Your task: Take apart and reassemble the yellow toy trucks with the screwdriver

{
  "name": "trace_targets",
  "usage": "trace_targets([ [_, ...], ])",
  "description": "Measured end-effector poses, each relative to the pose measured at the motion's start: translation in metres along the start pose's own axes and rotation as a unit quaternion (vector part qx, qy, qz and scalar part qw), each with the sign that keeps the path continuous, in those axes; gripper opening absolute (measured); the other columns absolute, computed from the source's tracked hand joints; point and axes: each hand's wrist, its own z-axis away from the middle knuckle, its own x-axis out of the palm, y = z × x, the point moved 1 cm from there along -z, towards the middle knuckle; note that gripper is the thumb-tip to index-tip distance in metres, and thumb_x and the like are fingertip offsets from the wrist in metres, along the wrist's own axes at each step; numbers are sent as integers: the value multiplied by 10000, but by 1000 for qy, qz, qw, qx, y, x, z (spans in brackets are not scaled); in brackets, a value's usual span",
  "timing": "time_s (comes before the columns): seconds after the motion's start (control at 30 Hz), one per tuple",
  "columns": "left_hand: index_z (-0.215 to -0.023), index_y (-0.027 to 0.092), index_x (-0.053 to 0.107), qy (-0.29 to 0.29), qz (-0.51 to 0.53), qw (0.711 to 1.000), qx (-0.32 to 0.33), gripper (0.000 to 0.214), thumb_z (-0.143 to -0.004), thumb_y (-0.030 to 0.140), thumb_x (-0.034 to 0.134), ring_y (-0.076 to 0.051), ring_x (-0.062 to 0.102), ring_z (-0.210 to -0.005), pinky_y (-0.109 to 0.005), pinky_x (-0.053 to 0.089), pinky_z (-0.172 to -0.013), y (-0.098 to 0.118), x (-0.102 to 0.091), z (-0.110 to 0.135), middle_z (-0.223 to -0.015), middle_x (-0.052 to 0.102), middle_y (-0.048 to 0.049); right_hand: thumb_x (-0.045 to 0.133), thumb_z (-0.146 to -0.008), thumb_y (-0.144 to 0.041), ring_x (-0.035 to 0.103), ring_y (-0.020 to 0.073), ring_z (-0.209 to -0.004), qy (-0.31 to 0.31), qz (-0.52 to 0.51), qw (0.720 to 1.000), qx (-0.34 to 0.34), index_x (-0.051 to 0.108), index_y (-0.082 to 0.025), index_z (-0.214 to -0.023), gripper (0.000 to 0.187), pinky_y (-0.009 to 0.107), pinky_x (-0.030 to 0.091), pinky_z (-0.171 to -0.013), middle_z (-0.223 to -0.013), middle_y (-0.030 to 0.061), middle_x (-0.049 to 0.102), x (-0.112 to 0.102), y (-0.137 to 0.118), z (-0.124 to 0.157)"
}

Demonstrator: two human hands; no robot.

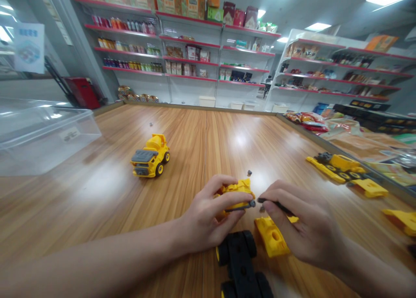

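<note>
My left hand (208, 217) is closed around a yellow toy truck part (236, 188), pinning it to the wooden table (107, 202). My right hand (302, 226) pinches a thin dark screwdriver (274, 204) whose tip points at a dark piece on that part's right side. A yellow toy panel (271, 237) lies under my right hand. A black wheeled toy chassis (242, 263) sits close in front of both hands. A small dark screw (249, 173) rests just beyond the held part.
A whole yellow mixer truck (150, 156) stands to the left of middle. A clear plastic box (39, 133) is at the far left. More yellow toy pieces (344, 168) lie near the table's right edge. Store shelves (195, 50) line the back.
</note>
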Motion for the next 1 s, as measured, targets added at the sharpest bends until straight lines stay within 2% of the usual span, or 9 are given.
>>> trace_targets([
  [0.27, -1228, 194, 621, -14, -24, 1000, 9, 438, -811, 60, 645, -205, 542, -1119, -323, 520, -904, 0, -1, 0, -1207, 500, -110, 625, -836, -67, 572, 184, -778, 10, 58, 997, -43, 663, -167, -1068, 255, 333, 436, -663, -916, 68, 621, -1, -1, 1],
  [0.43, -1232, 180, 613, -16, -29, 999, 5, 436, -813, 62, 631, -207, 539, -1108, -326, 517, -898, 1, -2, -1, -1203, 489, -114, 644, -829, -48, 562, 175, -777, 22, 77, 994, -69, 669, -184, -1127, 329, 327, 432, -656, -909, 59, 615, -4, 1, 0],
  [0.6, -1246, 195, 610, -23, -45, 999, 8, 443, -820, 74, 626, -207, 539, -1081, -327, 521, -865, 2, -3, 0, -1201, 486, -114, 643, -836, -45, 547, 191, -804, 7, 88, 992, -89, 647, -201, -1179, 376, 339, 427, -668, -890, 54, 604, -4, 2, -1],
  [0.8, -1232, 204, 612, -20, -80, 996, 31, 415, -837, 76, 602, -219, 531, -1061, -361, 525, -848, 3, -4, 0, -1202, 489, -119, 600, -873, -47, 569, 185, -844, 2, 30, 997, -66, 641, -153, -1058, 218, 332, 462, -743, -915, 62, 622, -1, 1, -1],
  [1.0, -1223, 202, 614, -19, -86, 995, 54, 412, -836, 61, 595, -220, 523, -1032, -380, 525, -842, 4, -5, -3, -1192, 495, -121, 562, -912, -101, 558, 185, -792, -36, 50, 997, -53, 636, -176, -1007, 142, 336, 432, -702, -877, 49, 606, 1, 4, 2],
])
